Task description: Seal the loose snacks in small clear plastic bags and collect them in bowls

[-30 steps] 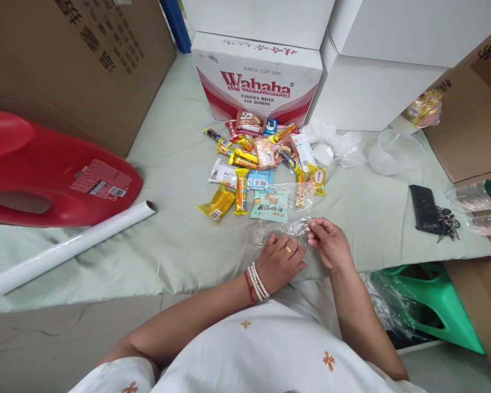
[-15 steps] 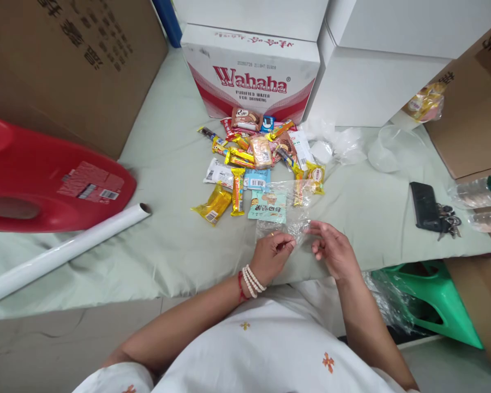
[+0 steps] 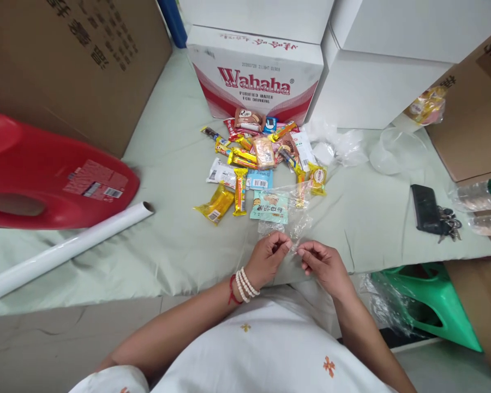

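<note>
A clear plastic bag lies on the green cloth near the table's front edge, its near end gathered between my hands. My left hand, with a beaded bracelet at the wrist, pinches that end. Close by on the right, my right hand also pinches the plastic, thumb against forefinger. Just beyond the fingers is a mint-green snack packet, partly under the film. Behind it lie a blue packet, a yellow stick-shaped packet, a yellow wrapped snack and several other wrapped snacks.
A Wahaha water carton stands behind the snacks, beside white boxes. On the left are a red jug and a white roll. A black phone with keys lies right; a green stool is below.
My right hand has come down and left toward my left hand, its spread fingers closing on the plastic. The bag's near end is now drawn together between both hands.
</note>
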A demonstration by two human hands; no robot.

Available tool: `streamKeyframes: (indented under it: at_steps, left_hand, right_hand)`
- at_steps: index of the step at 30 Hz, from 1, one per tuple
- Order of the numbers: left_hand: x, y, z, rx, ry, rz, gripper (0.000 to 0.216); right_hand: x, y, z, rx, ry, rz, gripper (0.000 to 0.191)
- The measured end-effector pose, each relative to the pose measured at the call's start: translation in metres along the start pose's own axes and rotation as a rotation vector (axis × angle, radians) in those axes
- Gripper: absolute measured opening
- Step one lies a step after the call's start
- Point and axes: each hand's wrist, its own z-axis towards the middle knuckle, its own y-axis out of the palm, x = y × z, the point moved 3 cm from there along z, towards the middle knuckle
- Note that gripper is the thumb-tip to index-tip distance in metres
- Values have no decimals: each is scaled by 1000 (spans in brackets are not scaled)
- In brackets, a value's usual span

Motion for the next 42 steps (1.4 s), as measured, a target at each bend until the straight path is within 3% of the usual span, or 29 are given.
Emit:
streamKeyframes:
  at_steps: [8,14,22,30,36,42]
  left_hand:
    - [1,-7,0,52,-56,-125,39]
    - [5,-3,-2,22,-18,-102,38]
    - [9,-13,0,68,-36,-174,39]
    - [24,-2,2,-46,-33,-55,33]
    - [14,3,3,-70,-118,-290,39]
    - [11,4,0,-73,-180,-348,48]
  right_hand:
    - [7,-5,-4,8,-54,-3,40]
    - [-6,4,-4,46,-300,-176,28]
    - [-8,-9,-7,4,-380,-156,20]
    - [-11,2,-12,-37,-574,-364,7]
    - [-11,-3,-16,34,-599,-403,7]
    - [-5,-5,-22,73,-534,-324,14]
